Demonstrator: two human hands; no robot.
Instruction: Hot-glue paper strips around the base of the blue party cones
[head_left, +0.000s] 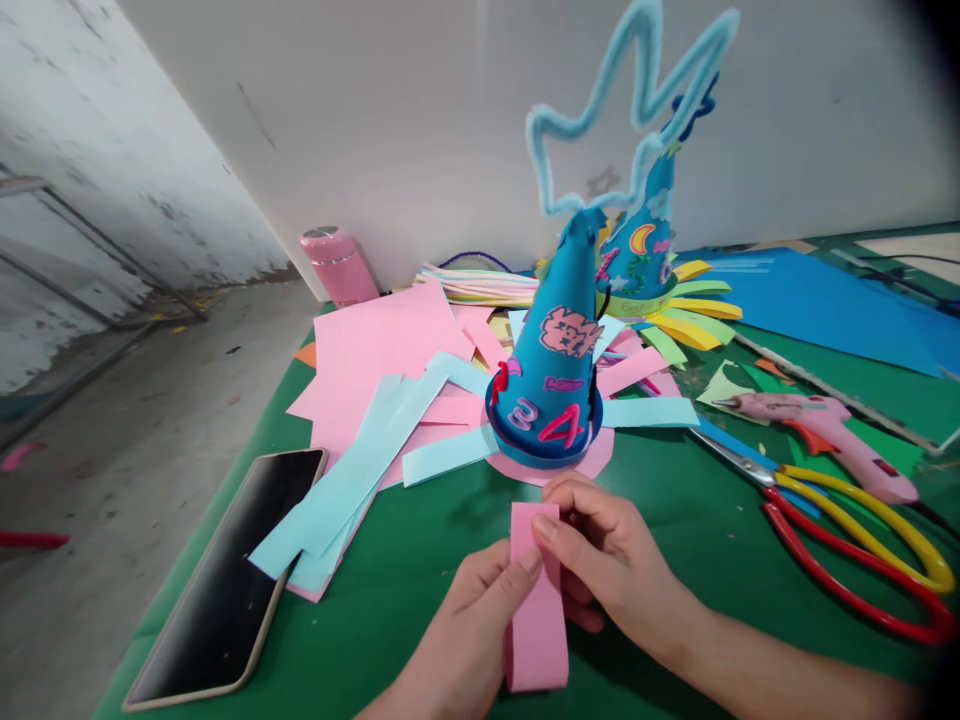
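Note:
A pink paper strip [541, 620], bent over into a loop, is pinched between both my hands above the green table. My left hand [480, 620] grips its left edge, thumb on the front face. At its upper right, my right hand [607, 550] presses it with thumb and fingers. Just beyond stands a blue cone hat [559, 340] with pink and red decorations and a light blue fuzzy star outline [581, 125] on top. Pink and pale blue strips [450, 455] stick out from its base. Part of the strip is hidden behind my fingers.
Left are a phone [232, 580], pale blue strips [360, 470], pink sheets [382, 340] and a pink bottle [341, 265]. Right lie scissors [765, 475] and a pink glue gun [832, 420]. Behind are a second cone hat [641, 250] and blue sheets [840, 310].

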